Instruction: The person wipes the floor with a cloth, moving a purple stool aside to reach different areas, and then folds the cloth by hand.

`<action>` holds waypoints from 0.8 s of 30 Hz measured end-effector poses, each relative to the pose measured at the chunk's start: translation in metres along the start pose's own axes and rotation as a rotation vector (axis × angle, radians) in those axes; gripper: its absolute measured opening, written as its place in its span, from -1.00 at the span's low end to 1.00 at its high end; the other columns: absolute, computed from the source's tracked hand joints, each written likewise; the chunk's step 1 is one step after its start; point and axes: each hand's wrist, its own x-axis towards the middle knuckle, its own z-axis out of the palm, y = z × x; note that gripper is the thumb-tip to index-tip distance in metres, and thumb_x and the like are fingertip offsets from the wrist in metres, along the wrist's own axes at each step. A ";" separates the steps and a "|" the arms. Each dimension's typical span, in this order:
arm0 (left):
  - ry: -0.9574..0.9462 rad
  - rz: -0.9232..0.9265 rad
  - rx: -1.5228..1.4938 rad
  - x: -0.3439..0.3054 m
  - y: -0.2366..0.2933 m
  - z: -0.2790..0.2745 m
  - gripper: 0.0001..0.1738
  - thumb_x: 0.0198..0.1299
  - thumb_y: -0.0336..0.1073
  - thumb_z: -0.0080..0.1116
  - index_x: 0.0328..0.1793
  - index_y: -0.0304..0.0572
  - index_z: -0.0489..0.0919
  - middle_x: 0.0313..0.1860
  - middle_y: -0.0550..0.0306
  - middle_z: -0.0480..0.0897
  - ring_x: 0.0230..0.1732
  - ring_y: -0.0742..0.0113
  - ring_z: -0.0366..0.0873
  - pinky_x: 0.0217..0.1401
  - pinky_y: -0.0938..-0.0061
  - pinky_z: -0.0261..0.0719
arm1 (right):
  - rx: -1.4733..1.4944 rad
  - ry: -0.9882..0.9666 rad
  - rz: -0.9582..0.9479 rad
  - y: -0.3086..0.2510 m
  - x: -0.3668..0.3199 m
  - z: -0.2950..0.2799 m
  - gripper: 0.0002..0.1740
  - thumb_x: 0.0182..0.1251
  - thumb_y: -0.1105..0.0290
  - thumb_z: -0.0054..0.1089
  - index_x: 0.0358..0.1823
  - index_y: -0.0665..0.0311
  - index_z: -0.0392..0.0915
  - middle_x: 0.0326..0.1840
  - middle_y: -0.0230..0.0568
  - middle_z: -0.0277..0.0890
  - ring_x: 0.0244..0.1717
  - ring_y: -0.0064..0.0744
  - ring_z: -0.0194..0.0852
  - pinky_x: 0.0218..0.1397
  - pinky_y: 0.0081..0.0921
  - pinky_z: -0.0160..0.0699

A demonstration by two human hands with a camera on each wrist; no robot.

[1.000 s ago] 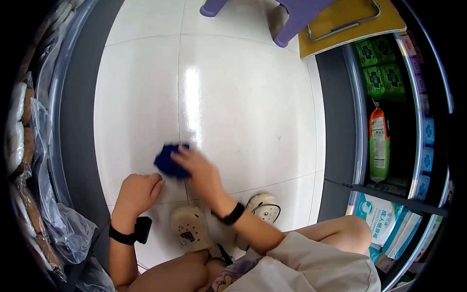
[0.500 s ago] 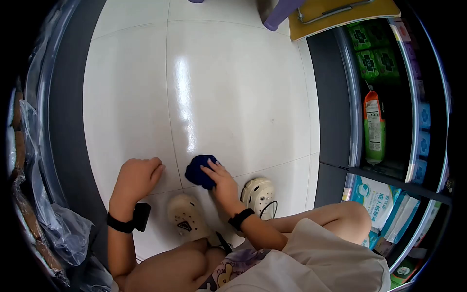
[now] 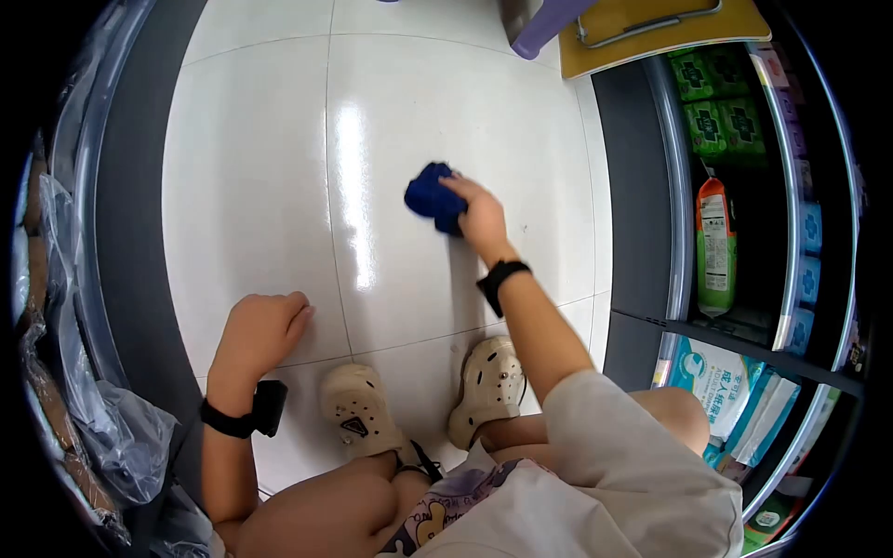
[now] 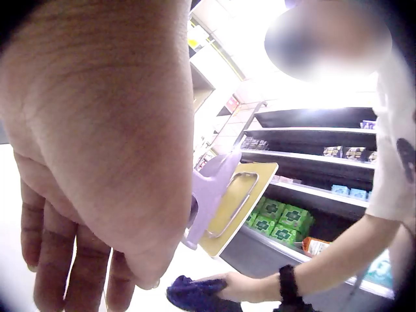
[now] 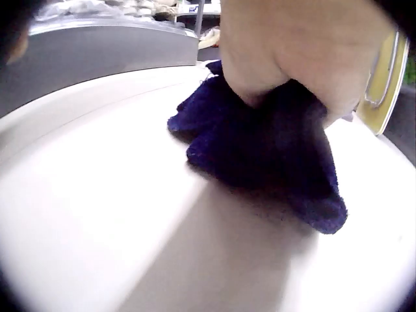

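A dark blue cloth [image 3: 431, 192] lies bunched on the white tiled floor [image 3: 251, 186], and the right hand [image 3: 486, 221] grips it from its right side. In the right wrist view folds of the cloth [image 5: 260, 153] spread out below the palm [image 5: 302, 49]; the fingertips are hidden. The left hand [image 3: 256, 335] is held low at the left, apart from the cloth and holding nothing. Its fingers hang loosely, as the left wrist view shows the hand [image 4: 104, 143], with the cloth [image 4: 195, 294] lying beyond it.
Two beige clogs [image 3: 363, 409] are on the person's feet, near the floor's front. Shelves with green packs [image 3: 712, 128] and diaper packs [image 3: 716, 386] line the right. Plastic-wrapped goods [image 3: 130, 446] line the left. A purple stool leg [image 3: 544, 28] and a yellow board [image 3: 633, 42] stand at the back.
The right hand has moved the cloth first back toward the feet, then forward and to the right over the floor. The left hand has stayed nearly in place.
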 end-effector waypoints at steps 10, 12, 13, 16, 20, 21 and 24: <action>0.021 -0.072 0.044 -0.022 -0.013 -0.006 -0.77 0.28 -0.22 0.08 -0.31 -0.22 0.60 -0.52 -0.10 0.61 -0.43 -0.13 0.57 -0.31 0.12 0.50 | -0.025 -0.074 -0.070 -0.069 -0.062 -0.009 -0.28 -0.15 0.80 0.13 0.09 -0.01 0.65 0.26 -0.18 0.53 0.29 -0.04 0.46 0.31 -0.29 0.49; 0.057 -0.073 0.058 -0.022 -0.019 -0.002 -0.76 0.28 -0.21 0.07 -0.36 -0.19 0.58 -0.54 -0.09 0.59 -0.45 -0.14 0.55 -0.33 0.09 0.49 | 0.037 -0.175 -0.008 -0.076 -0.114 0.027 -0.27 -0.15 0.80 0.15 0.12 0.00 0.63 0.29 -0.16 0.51 0.33 -0.01 0.42 0.35 -0.25 0.44; 0.063 -0.059 0.053 -0.018 -0.017 -0.003 -0.76 0.28 -0.21 0.08 -0.35 -0.19 0.58 -0.54 -0.09 0.59 -0.45 -0.14 0.56 -0.32 0.09 0.50 | 0.042 -0.242 0.028 -0.076 -0.131 0.044 -0.27 -0.15 0.80 0.15 0.13 0.02 0.62 0.30 -0.14 0.49 0.35 0.00 0.39 0.38 -0.24 0.41; 0.067 -0.021 0.040 -0.010 -0.007 -0.004 -0.77 0.28 -0.22 0.08 -0.34 -0.19 0.59 -0.53 -0.09 0.60 -0.44 -0.13 0.56 -0.32 0.10 0.50 | -0.015 -0.100 0.036 -0.084 -0.137 0.057 -0.27 -0.14 0.80 0.15 0.14 0.03 0.61 0.33 -0.10 0.46 0.37 0.03 0.35 0.42 -0.24 0.36; 0.037 0.008 0.037 -0.003 0.005 -0.005 -0.78 0.28 -0.23 0.09 -0.30 -0.21 0.61 -0.52 -0.10 0.61 -0.44 -0.12 0.57 -0.32 0.12 0.50 | 0.076 -0.060 0.069 -0.065 -0.098 0.049 -0.26 -0.15 0.81 0.10 0.13 0.03 0.61 0.33 -0.07 0.46 0.36 0.05 0.35 0.43 -0.23 0.34; 0.029 0.007 0.042 -0.002 0.006 -0.006 -0.79 0.28 -0.23 0.09 -0.28 -0.22 0.61 -0.52 -0.10 0.61 -0.44 -0.12 0.57 -0.32 0.14 0.50 | 0.095 -0.017 0.055 -0.056 -0.082 0.045 -0.24 -0.17 0.83 0.03 0.13 0.04 0.62 0.32 -0.07 0.47 0.36 0.06 0.36 0.43 -0.23 0.33; 0.045 0.025 0.053 -0.004 0.007 -0.003 -0.78 0.29 -0.23 0.09 -0.28 -0.22 0.62 -0.52 -0.11 0.61 -0.44 -0.13 0.57 -0.32 0.14 0.50 | 0.103 0.136 0.085 -0.029 -0.037 0.036 -0.27 -0.12 0.81 -0.06 0.12 0.07 0.62 0.28 -0.02 0.49 0.32 0.00 0.41 0.39 -0.30 0.37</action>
